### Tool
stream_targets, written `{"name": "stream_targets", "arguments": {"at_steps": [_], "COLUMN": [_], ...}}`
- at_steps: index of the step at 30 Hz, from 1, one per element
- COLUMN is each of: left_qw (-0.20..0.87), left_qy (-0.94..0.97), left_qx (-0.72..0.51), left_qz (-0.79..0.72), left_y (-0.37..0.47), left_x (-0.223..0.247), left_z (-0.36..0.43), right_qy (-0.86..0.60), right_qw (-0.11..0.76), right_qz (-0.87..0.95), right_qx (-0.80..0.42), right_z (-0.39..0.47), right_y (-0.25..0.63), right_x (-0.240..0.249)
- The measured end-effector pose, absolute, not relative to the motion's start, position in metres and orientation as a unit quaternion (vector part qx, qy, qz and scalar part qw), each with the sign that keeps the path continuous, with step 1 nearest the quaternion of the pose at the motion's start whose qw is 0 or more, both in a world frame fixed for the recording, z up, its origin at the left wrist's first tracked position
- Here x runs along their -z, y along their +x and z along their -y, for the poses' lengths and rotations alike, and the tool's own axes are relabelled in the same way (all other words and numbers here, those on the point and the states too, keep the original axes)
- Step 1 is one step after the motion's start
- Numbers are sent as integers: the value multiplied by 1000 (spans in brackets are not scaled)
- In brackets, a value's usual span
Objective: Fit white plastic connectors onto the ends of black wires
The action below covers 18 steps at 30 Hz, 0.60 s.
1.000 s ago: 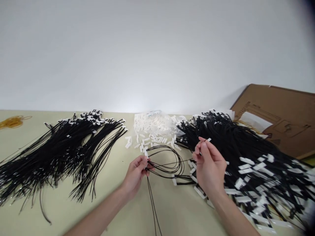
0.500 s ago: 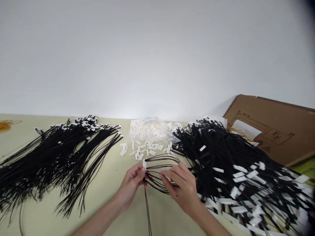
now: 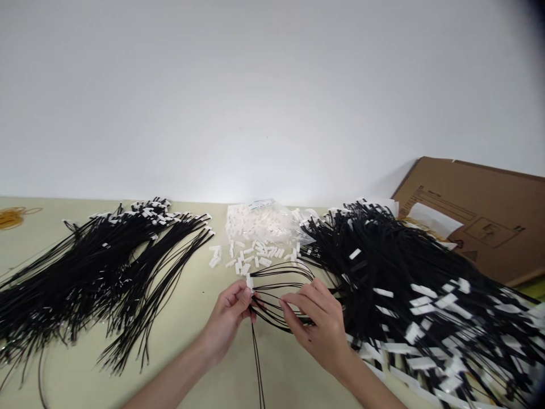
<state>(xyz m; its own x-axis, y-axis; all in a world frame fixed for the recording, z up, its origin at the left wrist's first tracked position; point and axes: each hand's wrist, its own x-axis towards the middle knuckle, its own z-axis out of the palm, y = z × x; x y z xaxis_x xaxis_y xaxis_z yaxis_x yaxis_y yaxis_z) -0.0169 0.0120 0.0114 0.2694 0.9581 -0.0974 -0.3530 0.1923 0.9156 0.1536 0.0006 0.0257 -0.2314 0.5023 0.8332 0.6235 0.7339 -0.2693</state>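
Near the middle of the table, my left hand (image 3: 232, 312) pinches a small white connector housing (image 3: 249, 282) between thumb and fingers. Thin black wires (image 3: 276, 272) run from it to the right in a loose, bowed fan. My right hand (image 3: 319, 318) is closed around those wires a short way off, thumb and forefinger pinched at one of them. A couple of black wires (image 3: 257, 363) hang from the connector toward the front edge. Loose white connector housings (image 3: 259, 253) lie just beyond my hands.
Black wire bundles with white ends (image 3: 85, 267) cover the left side. A larger heap of black wires with white tags (image 3: 383, 255) fills the right. A clear bag of white pieces (image 3: 264, 221) sits by the wall. Cardboard (image 3: 481, 221) leans at right; yellow bands (image 3: 12, 217) lie far left.
The view has shifted slightly. Both hands keep nearly the same pose, with the connector and wires still held.
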Motion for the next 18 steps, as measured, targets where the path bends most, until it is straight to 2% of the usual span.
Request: {"name": "stream_targets", "arguments": {"at_steps": [18], "left_qw": [685], "left_qy": [406], "left_qx": [-485], "left_qz": [-362], "left_y": [-18], "left_x": [-11], "left_z": [-11], "right_qy": [-381], "right_qw": [486], "right_qz": [785], "right_qx": [38], "right_z": [-1], "right_y": [155], "right_x": [-22]}}
